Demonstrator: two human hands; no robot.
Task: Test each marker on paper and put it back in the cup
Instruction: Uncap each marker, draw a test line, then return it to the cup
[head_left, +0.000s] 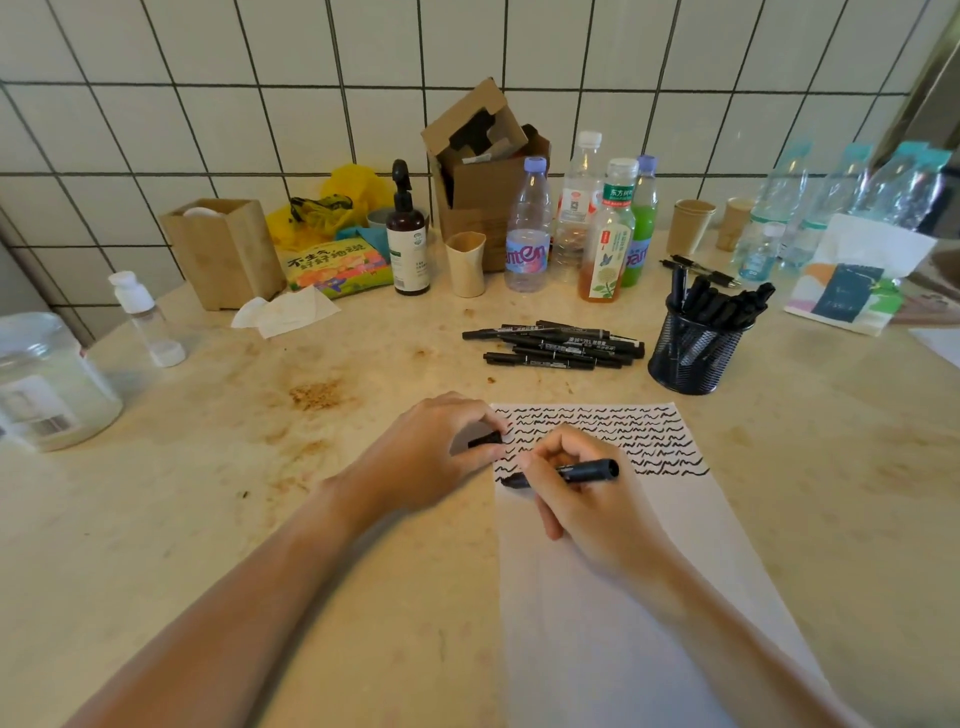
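Observation:
A white sheet of paper (613, 597) lies on the counter, its top part filled with rows of black squiggles. My right hand (582, 499) grips a black marker (587, 472) with its tip down at the paper's left edge. My left hand (431, 457) pinches the marker's black cap (485, 440) beside the paper's top left corner. A black mesh cup (693, 353) holding several black markers stands behind the paper to the right. A pile of several loose black markers (556, 345) lies left of the cup.
Several bottles (602, 228), paper cups (691, 226), a cardboard box (483, 171), a pump bottle (408, 239) and a wooden holder (223, 252) line the tiled wall. A clear jar (47, 384) and a small bottle (143, 317) stand at left. A crumpled tissue (283, 312) lies nearby.

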